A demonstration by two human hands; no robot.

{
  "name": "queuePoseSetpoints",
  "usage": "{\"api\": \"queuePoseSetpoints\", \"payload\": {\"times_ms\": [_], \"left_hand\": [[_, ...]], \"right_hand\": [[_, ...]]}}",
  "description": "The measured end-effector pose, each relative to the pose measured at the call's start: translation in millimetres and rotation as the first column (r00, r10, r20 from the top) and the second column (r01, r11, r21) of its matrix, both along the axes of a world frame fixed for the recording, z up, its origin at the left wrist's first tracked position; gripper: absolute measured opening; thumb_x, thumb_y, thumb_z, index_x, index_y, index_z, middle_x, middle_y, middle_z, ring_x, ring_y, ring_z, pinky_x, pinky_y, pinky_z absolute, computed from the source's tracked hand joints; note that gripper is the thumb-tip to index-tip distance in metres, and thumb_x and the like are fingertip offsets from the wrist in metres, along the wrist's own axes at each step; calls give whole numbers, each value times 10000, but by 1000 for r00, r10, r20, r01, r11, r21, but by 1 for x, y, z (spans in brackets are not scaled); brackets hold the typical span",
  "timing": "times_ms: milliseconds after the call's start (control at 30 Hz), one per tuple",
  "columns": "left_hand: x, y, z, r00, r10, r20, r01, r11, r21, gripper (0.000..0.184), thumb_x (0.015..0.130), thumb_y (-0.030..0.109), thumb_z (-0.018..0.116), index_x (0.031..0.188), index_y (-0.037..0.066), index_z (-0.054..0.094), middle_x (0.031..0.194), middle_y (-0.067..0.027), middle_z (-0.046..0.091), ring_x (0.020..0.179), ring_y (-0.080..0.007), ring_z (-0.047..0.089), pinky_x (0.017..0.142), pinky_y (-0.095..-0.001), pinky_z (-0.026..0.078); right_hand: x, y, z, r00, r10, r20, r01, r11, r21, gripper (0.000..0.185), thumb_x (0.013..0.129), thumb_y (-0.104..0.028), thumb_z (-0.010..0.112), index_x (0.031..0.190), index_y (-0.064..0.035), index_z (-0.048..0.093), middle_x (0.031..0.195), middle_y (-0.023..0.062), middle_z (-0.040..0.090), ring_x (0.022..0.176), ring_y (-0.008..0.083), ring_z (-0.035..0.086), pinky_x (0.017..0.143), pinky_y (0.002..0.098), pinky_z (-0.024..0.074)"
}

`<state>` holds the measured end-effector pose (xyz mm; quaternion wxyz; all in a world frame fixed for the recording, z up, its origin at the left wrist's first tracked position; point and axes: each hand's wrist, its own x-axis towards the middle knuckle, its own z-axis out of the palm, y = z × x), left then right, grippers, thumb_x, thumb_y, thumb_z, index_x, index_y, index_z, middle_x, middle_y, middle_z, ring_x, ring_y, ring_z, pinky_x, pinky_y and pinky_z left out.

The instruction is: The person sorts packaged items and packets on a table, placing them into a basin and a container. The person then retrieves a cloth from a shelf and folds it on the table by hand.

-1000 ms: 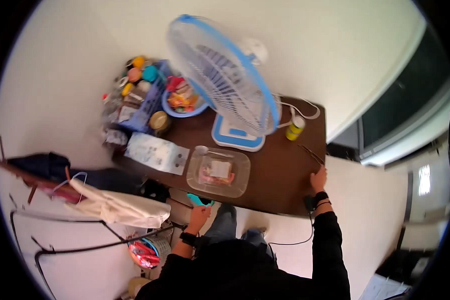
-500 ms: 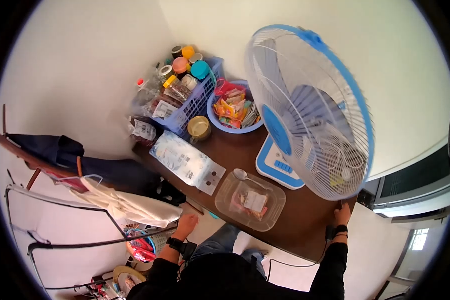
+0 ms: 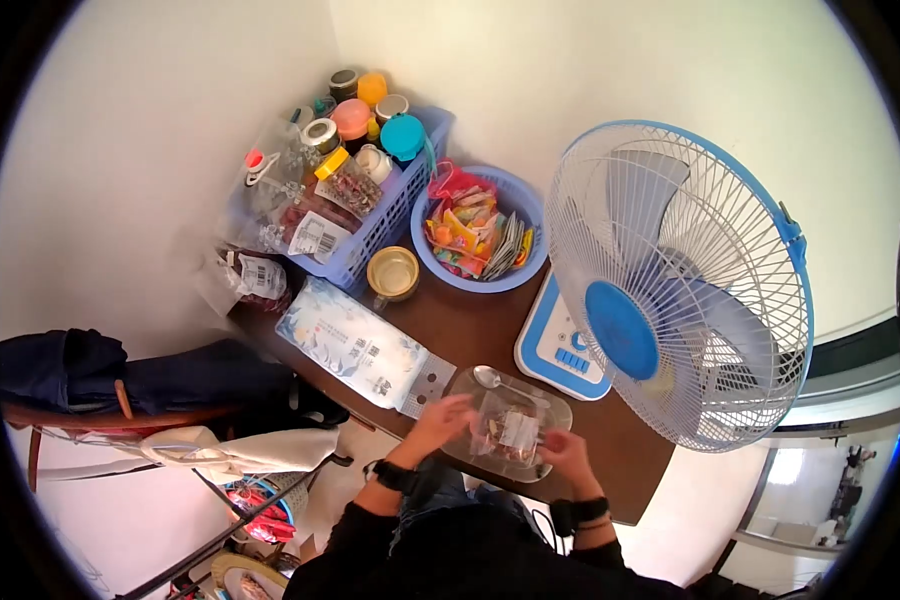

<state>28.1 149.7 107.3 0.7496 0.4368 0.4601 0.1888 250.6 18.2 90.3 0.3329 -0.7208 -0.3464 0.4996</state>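
Spoon (image 3: 487,376) could slide off the plastic tray (image 3: 562,411) if the labelled packet (image 3: 518,431) shifts. Left hand (image 3: 441,423) and right hand (image 3: 567,456) flank it; whether either pinches it, I cannot tell.

Room to pass lies over tabletop (image 3: 625,460) right of the plastic container (image 3: 500,467); the electric fan (image 3: 622,330) and blue basin (image 3: 480,286) block the back.

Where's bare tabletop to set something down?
Bare dark-brown tabletop lies between the round blue plastic basket and clear plastic tray, and from the right hand to the tabletop's right edge. The left end is crowded: rectangular blue plastic basket of lidded jars, white printed packet.
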Motion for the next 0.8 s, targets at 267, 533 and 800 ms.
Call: {"api": "queuePoseSetpoints", "payload": {"times_ms": [267,533,800], "left_hand": [[32,48,4,989,48,140,-43,998,-42,217,801,162,471,908,-24,506,605,-15,512,491,-69,471,450,-186,385],[63,176,-6,925,291,242,-339,922,186,187,829,152,419,865,-3,517,799,-53,546,599,-92,503,556,-210,436],[149,279,-26,984,172,38,-167,844,510,187,786,151,473,718,-13,530,565,-50,522,471,-96,498,449,-203,406]], "right_hand": [[-45,123,43,920,290,264,-340,925,168,328,584,-130,642,881,-41,534,668,40,500,588,146,494,554,229,411],[-15,101,29,955,30,296,-114,955,273,562,607,-93,650,1092,-40,372,927,77,441,699,153,491,621,256,421],[-5,9,-8,987,-100,123,90,993,79,506,637,-88,616,1080,-31,378,960,109,450,671,166,518,577,265,425]]}}
